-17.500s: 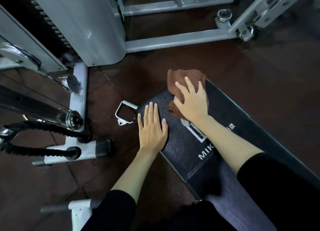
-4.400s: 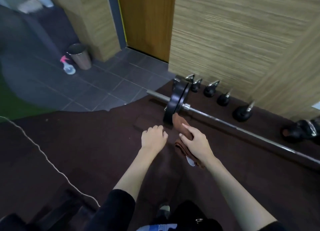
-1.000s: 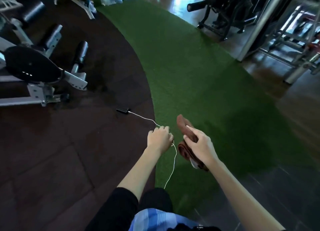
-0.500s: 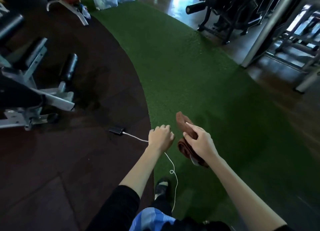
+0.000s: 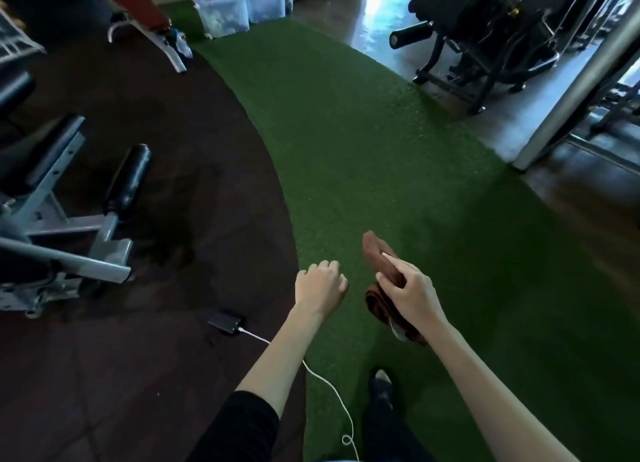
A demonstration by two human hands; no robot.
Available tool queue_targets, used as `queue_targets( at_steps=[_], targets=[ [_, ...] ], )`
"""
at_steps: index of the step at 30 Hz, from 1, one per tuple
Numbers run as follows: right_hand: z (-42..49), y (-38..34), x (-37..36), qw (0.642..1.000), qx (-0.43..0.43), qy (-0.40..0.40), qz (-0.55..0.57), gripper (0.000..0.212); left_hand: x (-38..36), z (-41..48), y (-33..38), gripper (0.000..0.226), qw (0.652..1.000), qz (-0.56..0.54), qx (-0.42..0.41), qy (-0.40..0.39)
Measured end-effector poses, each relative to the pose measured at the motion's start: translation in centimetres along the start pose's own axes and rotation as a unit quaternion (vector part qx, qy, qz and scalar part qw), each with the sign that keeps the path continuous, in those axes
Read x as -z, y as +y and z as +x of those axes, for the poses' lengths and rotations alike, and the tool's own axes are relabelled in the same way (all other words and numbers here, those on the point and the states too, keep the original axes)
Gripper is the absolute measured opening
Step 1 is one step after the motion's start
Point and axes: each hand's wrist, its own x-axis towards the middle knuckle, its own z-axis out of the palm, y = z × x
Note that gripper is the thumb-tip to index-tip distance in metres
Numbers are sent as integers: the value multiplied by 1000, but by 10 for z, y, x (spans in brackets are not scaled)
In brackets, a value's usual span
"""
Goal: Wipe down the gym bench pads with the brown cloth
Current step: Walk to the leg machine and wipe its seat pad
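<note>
— Where's the cloth?

— In my right hand [image 5: 412,292]. The brown cloth [image 5: 374,252] is folded into a thick strip, and my fingers [image 5: 393,262] lie across it with the thumb curled against its near side, pinching it. One end sticks up past my fingertips. The other hangs below my wrist, where a pale tag [image 5: 396,330] shows. It's in the air over the green turf [image 5: 346,143], touching nothing but my hand.

— And the other hand?

— My left hand [image 5: 320,287] is just left of the cloth and apart from it. Its fingers are loosely curled together, knuckles up, with nothing in them.

— Any bench in sight?

— Yes, at the left edge, well apart from both hands. It's a bench [image 5: 72,233] with a grey metal frame, standing on the dark rubber floor [image 5: 138,375]. A black roller pad [image 5: 128,181] sticks up from its nearer end, and a longer dark pad [image 5: 41,157] lies to the left of that.

— What's under your arm?

— A small black plug [image 5: 225,322] lies on the rubber floor beside the turf's edge. A white cable [image 5: 325,382] runs from it under my left forearm, then curls into a little loop near my leg. My shoe [image 5: 381,382] is planted on the turf below my right hand.

— Further off?

— At the far end of the turf stand two clear plastic bins [image 5: 225,11], with a red-padded bench [image 5: 142,4] to their left. Far right there's a black machine [image 5: 485,29] and a slanted grey post [image 5: 581,77].
</note>
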Motion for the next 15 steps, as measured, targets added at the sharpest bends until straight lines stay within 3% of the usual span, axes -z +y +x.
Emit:
queue_targets(
  at_steps=[15],
  targets=[
    [332,-5,46,994,73,-87,-14,46,60,281,-7,37,990,-22,137,37]
  ],
)
